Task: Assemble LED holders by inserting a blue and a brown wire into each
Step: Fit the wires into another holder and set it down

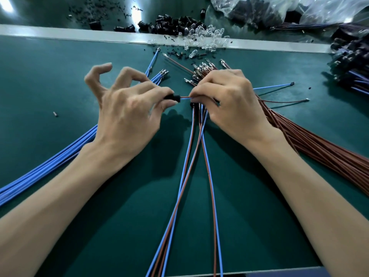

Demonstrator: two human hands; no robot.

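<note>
assembly workshop | green bench mat [60,62] | wire bundles [319,148] | loose led parts [207,37]

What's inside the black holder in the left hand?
A brown wire and a blue wire run into the LED holder from the right hand. Their tips inside are hidden; the left hand covers part of it.

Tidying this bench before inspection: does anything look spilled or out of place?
Yes. Clear LEDs spill from their pile across the white rail onto the green mat, with black crumbs scattered among them. One small stray piece lies alone on the mat, left of the left hand pinching the black holder.
</note>
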